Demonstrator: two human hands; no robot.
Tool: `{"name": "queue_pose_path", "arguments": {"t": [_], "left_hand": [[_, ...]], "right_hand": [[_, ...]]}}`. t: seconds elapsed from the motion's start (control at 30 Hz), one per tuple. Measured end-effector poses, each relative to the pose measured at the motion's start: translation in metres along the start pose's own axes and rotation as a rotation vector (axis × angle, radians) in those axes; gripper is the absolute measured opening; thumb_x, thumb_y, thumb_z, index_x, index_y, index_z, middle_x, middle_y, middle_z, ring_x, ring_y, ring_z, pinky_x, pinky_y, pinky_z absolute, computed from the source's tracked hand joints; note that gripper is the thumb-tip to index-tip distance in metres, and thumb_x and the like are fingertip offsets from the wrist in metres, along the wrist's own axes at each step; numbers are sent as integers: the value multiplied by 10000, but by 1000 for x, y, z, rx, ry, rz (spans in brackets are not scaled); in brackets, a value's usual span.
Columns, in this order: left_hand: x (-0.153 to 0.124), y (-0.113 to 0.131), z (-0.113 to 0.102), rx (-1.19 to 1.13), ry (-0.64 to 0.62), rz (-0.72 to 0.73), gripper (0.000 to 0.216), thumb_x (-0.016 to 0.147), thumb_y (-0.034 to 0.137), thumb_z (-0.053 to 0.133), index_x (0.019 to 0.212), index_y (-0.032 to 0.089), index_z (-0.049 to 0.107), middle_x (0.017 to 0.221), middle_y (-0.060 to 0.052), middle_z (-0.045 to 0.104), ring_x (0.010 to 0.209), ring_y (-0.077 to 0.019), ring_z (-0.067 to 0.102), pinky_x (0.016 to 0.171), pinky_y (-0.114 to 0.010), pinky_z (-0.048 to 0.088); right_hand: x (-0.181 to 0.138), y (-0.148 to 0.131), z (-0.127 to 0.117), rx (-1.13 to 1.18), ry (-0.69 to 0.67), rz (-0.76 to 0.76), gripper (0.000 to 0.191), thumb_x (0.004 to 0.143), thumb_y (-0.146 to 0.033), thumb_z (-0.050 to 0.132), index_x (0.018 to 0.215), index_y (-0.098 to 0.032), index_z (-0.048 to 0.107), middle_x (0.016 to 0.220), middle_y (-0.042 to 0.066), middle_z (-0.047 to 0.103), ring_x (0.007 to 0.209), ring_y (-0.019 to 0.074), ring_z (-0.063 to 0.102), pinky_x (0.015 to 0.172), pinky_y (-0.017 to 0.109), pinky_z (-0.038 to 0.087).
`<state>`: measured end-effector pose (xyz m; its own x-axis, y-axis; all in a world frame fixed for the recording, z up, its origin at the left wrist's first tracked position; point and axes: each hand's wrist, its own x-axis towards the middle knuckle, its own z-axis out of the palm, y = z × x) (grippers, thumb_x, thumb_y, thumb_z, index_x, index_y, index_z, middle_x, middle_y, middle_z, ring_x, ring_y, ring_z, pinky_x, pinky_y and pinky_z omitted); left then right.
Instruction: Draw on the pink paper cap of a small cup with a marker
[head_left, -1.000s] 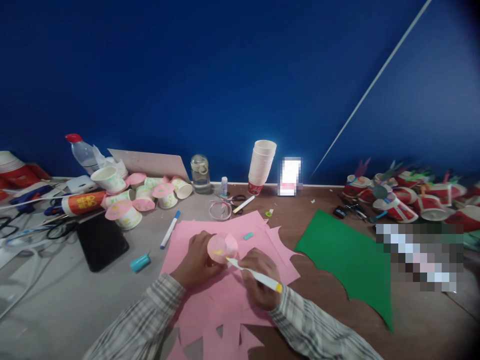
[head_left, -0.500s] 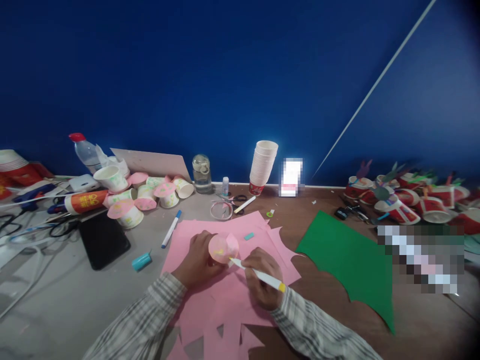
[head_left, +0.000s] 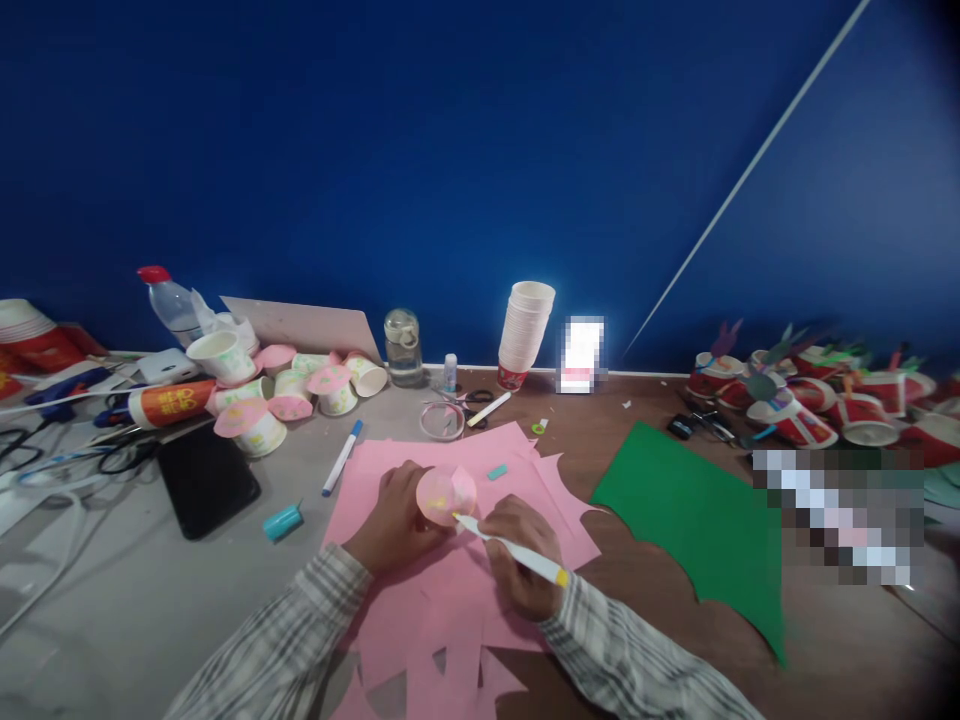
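My left hand is closed around a small paper cup topped with a round pink paper cap that bears yellow marks. My right hand pinches a white marker with a yellow end; its tip touches the lower edge of the pink cap. Both hands rest over sheets of cut pink paper on the table.
A green paper sheet lies to the right. Finished pink-capped cups, a black tablet, a blue marker and a teal cap lie left. A stack of cups, a jar and red cups line the back.
The marker tip has shifted slightly along the pink cap's edge; both hands otherwise stay in place.
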<state>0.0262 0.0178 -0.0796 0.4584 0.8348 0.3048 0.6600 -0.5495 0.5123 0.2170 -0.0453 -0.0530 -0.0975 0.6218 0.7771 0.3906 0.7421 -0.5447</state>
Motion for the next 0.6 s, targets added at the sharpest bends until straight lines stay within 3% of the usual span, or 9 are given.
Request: {"name": "queue_pose_path", "arguments": {"t": [0.6], "left_hand": [[0, 1, 0, 5, 27, 14, 511, 552, 360, 710, 1017, 260, 522, 890, -5, 573, 877, -243, 548, 799, -406, 441]], "right_hand": [[1, 1, 0, 7, -19, -7, 174, 731, -88, 524, 838, -193, 613, 639, 15, 649, 533, 170, 569, 515, 303, 474]]}}
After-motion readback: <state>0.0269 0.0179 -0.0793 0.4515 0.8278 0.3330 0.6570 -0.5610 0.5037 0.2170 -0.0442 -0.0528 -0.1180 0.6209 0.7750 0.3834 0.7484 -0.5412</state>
